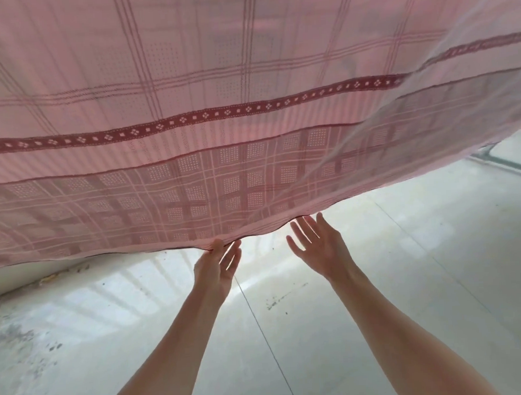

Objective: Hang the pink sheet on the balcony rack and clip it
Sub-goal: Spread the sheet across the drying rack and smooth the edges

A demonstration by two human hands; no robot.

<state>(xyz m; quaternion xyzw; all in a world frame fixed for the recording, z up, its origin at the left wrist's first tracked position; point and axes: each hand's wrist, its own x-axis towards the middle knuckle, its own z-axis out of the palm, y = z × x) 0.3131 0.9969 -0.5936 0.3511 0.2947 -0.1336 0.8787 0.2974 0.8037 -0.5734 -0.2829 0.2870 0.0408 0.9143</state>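
left hand [216, 264] pinches sheet [219, 124] hem | right hand [317, 244] spread, just under hem | advice: tug hem down evenly, smooth before clipping

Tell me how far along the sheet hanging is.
Done: the pink sheet already hangs overhead, spread wide. In hand: the left hand pinches its bottom hem, while the right hand is open just below the edge, holding nothing. Left: clipping; no clips or rack bar are visible here, so that step can't be confirmed.
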